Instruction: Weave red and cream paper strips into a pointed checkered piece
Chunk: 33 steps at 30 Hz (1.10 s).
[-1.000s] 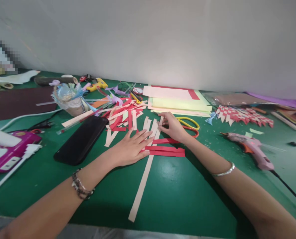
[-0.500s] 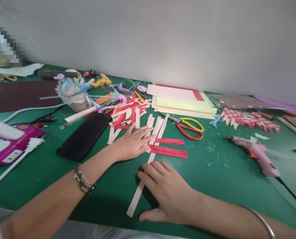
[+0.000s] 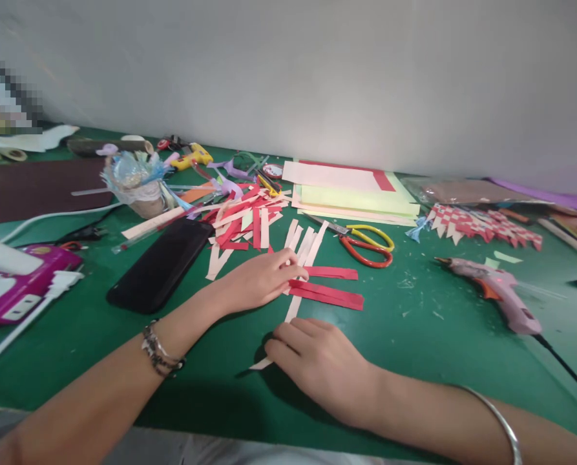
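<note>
Pale pink paper strips (image 3: 304,248) and red paper strips (image 3: 334,298) cross each other on the table in a small woven patch. My left hand (image 3: 262,279) rests at the patch's left side, its fingers bent and pressed together on the strips. Closer to me, my right hand (image 3: 322,368) is curled round the near part of one long pale paper strip (image 3: 294,309). That strip's end pokes out left of the fingers, raised a little off the table. My right thumb is hidden beneath the hand.
Scissors (image 3: 368,245) with yellow and red handles lie beyond the strips. A pink glue gun (image 3: 499,287) is at right, a black phone (image 3: 161,265) at left. Behind are a heap of loose strips (image 3: 249,216), stacked paper sheets (image 3: 356,197) and a purple power socket (image 3: 29,278).
My right hand's fingers have closed round the long pale strip and its near end has lifted. My left hand's spread fingers have bent inward on the woven patch.
</note>
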### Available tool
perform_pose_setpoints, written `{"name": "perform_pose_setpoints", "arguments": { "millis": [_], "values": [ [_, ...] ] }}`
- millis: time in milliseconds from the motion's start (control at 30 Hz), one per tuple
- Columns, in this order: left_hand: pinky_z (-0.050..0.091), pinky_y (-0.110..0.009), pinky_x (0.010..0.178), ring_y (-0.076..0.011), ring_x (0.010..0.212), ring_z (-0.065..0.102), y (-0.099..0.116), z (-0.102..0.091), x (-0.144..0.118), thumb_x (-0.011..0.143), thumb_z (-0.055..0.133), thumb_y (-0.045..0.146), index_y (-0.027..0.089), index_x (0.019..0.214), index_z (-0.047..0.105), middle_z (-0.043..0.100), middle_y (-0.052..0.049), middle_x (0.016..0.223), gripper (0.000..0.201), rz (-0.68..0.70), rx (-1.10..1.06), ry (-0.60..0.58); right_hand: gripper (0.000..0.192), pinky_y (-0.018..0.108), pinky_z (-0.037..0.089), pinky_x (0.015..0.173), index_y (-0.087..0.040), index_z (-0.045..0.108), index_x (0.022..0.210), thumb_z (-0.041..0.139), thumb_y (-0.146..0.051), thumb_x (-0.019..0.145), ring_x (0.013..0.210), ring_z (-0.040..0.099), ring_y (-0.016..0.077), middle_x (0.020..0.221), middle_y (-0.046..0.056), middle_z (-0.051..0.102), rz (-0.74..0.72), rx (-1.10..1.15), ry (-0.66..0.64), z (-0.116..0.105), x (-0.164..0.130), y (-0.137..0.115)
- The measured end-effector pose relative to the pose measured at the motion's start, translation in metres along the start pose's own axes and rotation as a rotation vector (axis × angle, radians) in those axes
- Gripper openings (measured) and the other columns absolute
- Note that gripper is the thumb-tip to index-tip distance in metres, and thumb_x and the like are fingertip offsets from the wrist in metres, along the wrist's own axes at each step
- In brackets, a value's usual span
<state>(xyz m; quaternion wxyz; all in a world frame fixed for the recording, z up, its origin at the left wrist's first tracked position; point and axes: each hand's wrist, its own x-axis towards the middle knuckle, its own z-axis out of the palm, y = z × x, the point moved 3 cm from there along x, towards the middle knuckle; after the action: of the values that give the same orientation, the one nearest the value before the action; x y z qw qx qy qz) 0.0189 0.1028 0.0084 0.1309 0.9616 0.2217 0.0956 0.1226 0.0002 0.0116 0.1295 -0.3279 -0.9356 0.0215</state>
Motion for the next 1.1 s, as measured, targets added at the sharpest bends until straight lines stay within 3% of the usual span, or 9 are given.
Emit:
{"name": "perform_pose_setpoints", "arguments": {
  "millis": [133, 233, 333, 467, 633, 767, 933, 1100],
  "values": [
    [0.039, -0.025, 0.065, -0.0147, 0.075, 0.052, 0.004, 0.003, 0.002, 0.09, 0.033, 0.016, 0.018, 0.092, 0.058, 0.053, -0.005, 0.094, 0.026, 0.031, 0.008, -0.053, 0.014, 0.027, 0.036, 0.051, -0.017, 0.059, 0.08, 0.047, -0.013, 0.085, 0.061, 0.05, 0.0143, 0.073, 0.003, 0.059, 0.007, 0.034, -0.004, -0.003, -0.011, 0.007],
    [0.04, -0.027, 0.069, -0.0169, 0.08, 0.053, 0.004, 0.004, 0.005, 0.089, 0.043, 0.029, 0.019, 0.099, 0.058, 0.055, -0.005, 0.096, 0.021, -0.005, -0.015, -0.054, 0.017, 0.026, 0.039, 0.054, -0.017, 0.06, 0.084, 0.044, -0.012, 0.087, 0.067, 0.052, 0.0147, 0.079, 0.005, 0.061, -0.014, 0.034, -0.015, -0.001, -0.019, 0.008],
    [0.041, -0.028, 0.072, -0.0196, 0.088, 0.054, 0.003, 0.006, 0.007, 0.082, 0.056, 0.041, 0.019, 0.108, 0.056, 0.055, -0.005, 0.102, 0.034, -0.097, -0.067, -0.051, 0.02, 0.026, 0.041, 0.056, -0.017, 0.06, 0.083, 0.042, -0.013, 0.088, 0.069, 0.051, 0.0151, 0.082, 0.005, 0.061, -0.022, 0.019, -0.012, 0.002, -0.021, 0.008],
    [0.042, -0.027, 0.077, -0.0193, 0.093, 0.054, 0.001, 0.007, 0.007, 0.079, 0.06, 0.04, 0.021, 0.114, 0.053, 0.053, -0.005, 0.109, 0.04, -0.163, -0.18, -0.052, 0.018, 0.027, 0.04, 0.055, -0.017, 0.06, 0.081, 0.043, -0.014, 0.087, 0.069, 0.05, 0.0153, 0.081, 0.005, 0.061, -0.018, 0.025, -0.004, 0.002, -0.019, 0.01],
    [0.042, -0.024, 0.074, -0.0165, 0.089, 0.055, 0.0, 0.006, 0.007, 0.082, 0.057, 0.034, 0.023, 0.107, 0.056, 0.053, -0.003, 0.107, 0.028, -0.176, -0.215, -0.051, 0.018, 0.026, 0.039, 0.056, -0.016, 0.06, 0.083, 0.043, -0.014, 0.088, 0.071, 0.05, 0.0147, 0.081, 0.004, 0.059, 0.0, 0.066, -0.01, 0.002, -0.019, 0.011],
    [0.041, -0.022, 0.068, -0.0149, 0.084, 0.057, 0.001, 0.006, 0.009, 0.084, 0.055, 0.029, 0.02, 0.103, 0.054, 0.057, -0.002, 0.102, 0.021, -0.172, -0.161, -0.019, 0.018, 0.025, 0.037, 0.056, -0.017, 0.059, 0.082, 0.042, -0.015, 0.089, 0.069, 0.048, 0.0138, 0.08, 0.003, 0.057, 0.017, 0.066, -0.009, 0.003, -0.019, 0.011],
    [0.041, -0.02, 0.063, -0.0143, 0.083, 0.059, 0.004, 0.006, 0.008, 0.085, 0.055, 0.031, 0.021, 0.111, 0.049, 0.06, -0.001, 0.101, 0.029, -0.084, 0.03, 0.046, 0.018, 0.025, 0.036, 0.057, -0.017, 0.058, 0.082, 0.041, -0.016, 0.09, 0.07, 0.047, 0.0135, 0.079, 0.003, 0.056, 0.029, 0.066, 0.001, 0.006, -0.019, 0.012],
    [0.032, -0.019, 0.046, -0.0095, 0.066, 0.056, 0.01, 0.005, 0.007, 0.089, 0.047, 0.028, 0.022, 0.095, 0.054, 0.057, 0.0, 0.095, 0.011, 0.022, 0.326, 0.098, 0.015, 0.025, 0.034, 0.056, -0.017, 0.058, 0.086, 0.043, -0.016, 0.089, 0.068, 0.045, 0.0133, 0.079, 0.002, 0.055, 0.036, 0.064, 0.013, 0.009, -0.02, 0.013]
  ]
}}
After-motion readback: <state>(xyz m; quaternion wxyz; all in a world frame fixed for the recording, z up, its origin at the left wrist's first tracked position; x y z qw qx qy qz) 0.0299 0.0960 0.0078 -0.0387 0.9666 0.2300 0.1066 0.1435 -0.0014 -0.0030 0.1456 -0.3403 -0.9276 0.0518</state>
